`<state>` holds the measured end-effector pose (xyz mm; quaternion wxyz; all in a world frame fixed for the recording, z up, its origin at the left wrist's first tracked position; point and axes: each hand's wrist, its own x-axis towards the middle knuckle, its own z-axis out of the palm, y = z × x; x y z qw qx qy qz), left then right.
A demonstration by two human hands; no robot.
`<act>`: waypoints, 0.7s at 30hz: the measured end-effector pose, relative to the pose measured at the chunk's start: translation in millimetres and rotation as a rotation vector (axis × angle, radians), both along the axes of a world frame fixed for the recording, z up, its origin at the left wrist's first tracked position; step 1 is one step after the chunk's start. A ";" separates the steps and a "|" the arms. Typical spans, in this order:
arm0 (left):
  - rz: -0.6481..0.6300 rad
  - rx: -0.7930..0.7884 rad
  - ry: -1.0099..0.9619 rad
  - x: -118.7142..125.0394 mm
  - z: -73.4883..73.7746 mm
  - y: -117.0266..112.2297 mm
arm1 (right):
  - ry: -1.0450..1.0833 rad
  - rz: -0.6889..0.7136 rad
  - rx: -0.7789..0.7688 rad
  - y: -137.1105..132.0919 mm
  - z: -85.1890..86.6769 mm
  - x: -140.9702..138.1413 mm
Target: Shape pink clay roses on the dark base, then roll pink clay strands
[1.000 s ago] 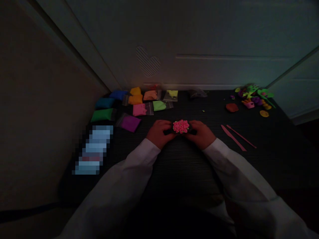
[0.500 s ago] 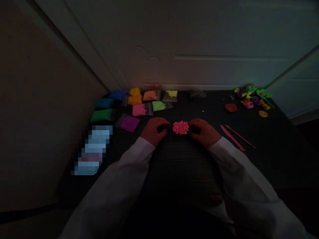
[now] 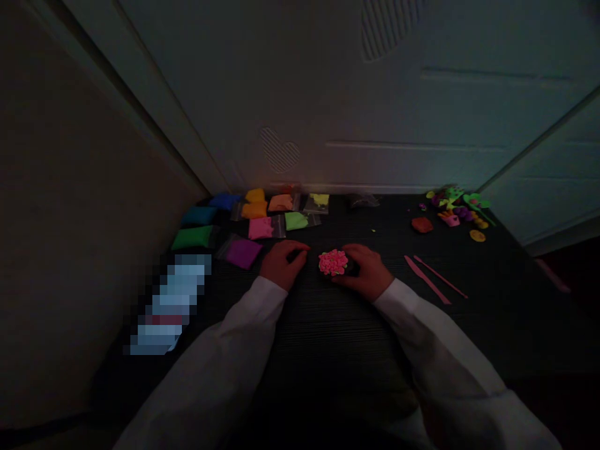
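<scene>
A clump of small pink clay roses [image 3: 332, 263] with green bits at its edge sits on a dark base in the middle of the black table. My right hand [image 3: 368, 270] is closed round the right side of this clay flower piece, thumb in front and fingers behind. To its left, my left hand [image 3: 283, 265] rests near the table with bent fingers and a gap before the thumb. It touches nothing that I can make out and stays apart from the flowers. Poor light hides most of the base.
Bags of coloured clay, among them a purple bag [image 3: 243, 252] and a green bag [image 3: 193, 238], lie at the back left. A blurred-out bright phone-like object [image 3: 171, 306] is nearer. Pink tools [image 3: 427, 280], a red lump [image 3: 422, 225] and finished clay pieces [image 3: 462, 209] lie right.
The head view has tilted up, so everything sits lower. My right hand has reached farther round the flower piece, and my left hand has drawn slightly away from it.
</scene>
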<state>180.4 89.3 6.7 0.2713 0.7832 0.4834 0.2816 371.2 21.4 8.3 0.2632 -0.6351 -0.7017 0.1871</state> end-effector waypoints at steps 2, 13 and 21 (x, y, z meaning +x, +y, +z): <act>0.000 0.006 -0.015 -0.2 -1.3 0.7 | 0.048 -0.004 0.001 2.4 -2.6 -1.9; -0.003 -0.017 -0.022 -1.6 -2.0 2.9 | 0.165 -0.133 0.023 9.6 -5.3 11.2; -0.023 -0.016 -0.026 -3.0 -5.5 5.3 | 0.173 -0.353 0.075 25.8 -13.7 59.8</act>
